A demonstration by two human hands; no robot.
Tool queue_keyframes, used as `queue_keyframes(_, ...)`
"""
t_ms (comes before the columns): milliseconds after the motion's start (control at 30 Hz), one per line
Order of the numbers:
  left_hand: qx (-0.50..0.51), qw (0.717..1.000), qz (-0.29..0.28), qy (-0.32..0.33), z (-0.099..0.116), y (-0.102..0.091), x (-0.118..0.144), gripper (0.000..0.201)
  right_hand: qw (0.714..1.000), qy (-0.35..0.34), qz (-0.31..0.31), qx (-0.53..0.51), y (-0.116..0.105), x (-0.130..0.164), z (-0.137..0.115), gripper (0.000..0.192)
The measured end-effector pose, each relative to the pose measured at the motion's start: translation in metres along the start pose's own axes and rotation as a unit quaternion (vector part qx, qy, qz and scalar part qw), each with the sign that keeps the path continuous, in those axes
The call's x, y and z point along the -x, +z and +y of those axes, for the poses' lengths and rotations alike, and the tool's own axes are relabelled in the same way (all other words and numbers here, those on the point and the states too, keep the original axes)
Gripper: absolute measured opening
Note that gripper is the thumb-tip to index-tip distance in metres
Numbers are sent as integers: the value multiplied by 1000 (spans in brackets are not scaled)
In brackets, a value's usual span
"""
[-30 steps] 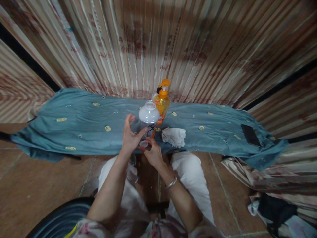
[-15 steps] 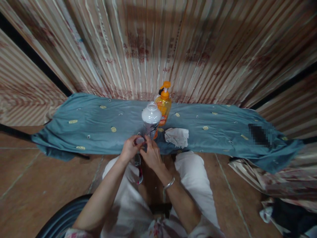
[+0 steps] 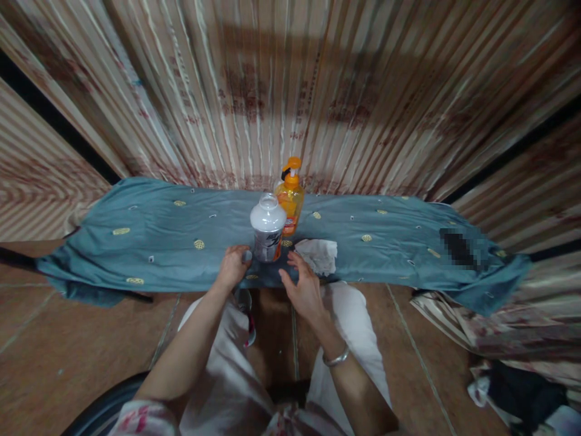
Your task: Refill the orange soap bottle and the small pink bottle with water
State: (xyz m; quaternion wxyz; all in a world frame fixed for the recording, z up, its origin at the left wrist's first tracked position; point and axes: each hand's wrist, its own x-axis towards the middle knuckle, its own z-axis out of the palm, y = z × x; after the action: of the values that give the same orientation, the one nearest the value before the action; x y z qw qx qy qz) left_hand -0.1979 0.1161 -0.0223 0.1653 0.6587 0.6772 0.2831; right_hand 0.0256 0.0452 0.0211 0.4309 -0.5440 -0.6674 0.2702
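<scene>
A bottle with a white domed top [image 3: 267,225] stands on a table under a blue-green cloth [image 3: 149,242]. Just left of the bottle's base, my left hand [image 3: 232,267] is closed around a small pale cap [image 3: 247,256], its knuckles resting on the cloth. My right hand [image 3: 303,287] hovers open with fingers spread, just right of the bottle at the table's near edge and close to a crumpled white cloth [image 3: 320,254]. Neither hand touches the bottle. An orange pump bottle [image 3: 290,197] stands right behind it.
A dark flat object, blurred out [image 3: 456,248], lies on the cloth at the far right. Striped curtains [image 3: 290,91] hang close behind the table. My knees in white trousers [image 3: 354,315] are under the near edge. Bundled fabric [image 3: 508,375] lies on the floor at right.
Both hands left the bottle's base. My left hand carried the small cap to the left, and my right hand drew back to the right and opened.
</scene>
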Motion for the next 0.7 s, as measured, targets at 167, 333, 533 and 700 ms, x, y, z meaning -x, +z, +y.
queue_keyframes(167,5,1000,8,-7,-2,-1,2,39,997,-30,68,15,-33,-68,4,54)
queue_keyframes(333,51,997,59,-4,-2,-5,15,48,997,-55,55,8,-42,-147,13,81)
queue_keyframes(533,158,980,113,-53,8,-12,37,52,996,-86,6,-4,-27,-191,19,100)
queue_keyframes(700,193,968,153,-56,26,-21,51,47,998,-59,-5,-28,-19,-194,24,95)
